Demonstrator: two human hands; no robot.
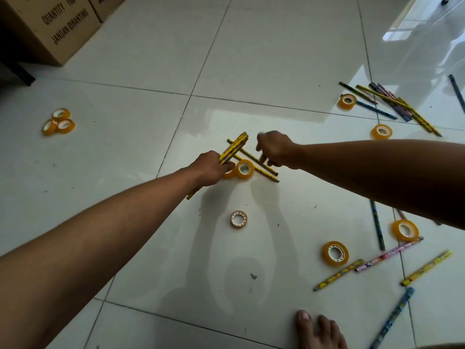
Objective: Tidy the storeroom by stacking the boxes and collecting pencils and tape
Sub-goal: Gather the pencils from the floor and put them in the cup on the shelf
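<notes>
My left hand [212, 170] grips a bundle of yellow pencils [234, 148] that sticks up and away from the fist, its lower end poking out below my wrist. My right hand [273, 148] hovers with curled fingers over two yellow pencils [264, 170] lying on the white tiled floor; whether it pinches one I cannot tell. An amber tape roll [244, 169] lies against those pencils, just right of my left hand. A smaller pale tape roll [238, 219] lies nearer to me.
Cardboard boxes [50, 28] stand at the far left. Three tape rolls [59, 122] cluster at the left. More pencils [392, 104] and tape rolls [335, 253] are scattered on the right. My bare foot [319, 331] shows at the bottom.
</notes>
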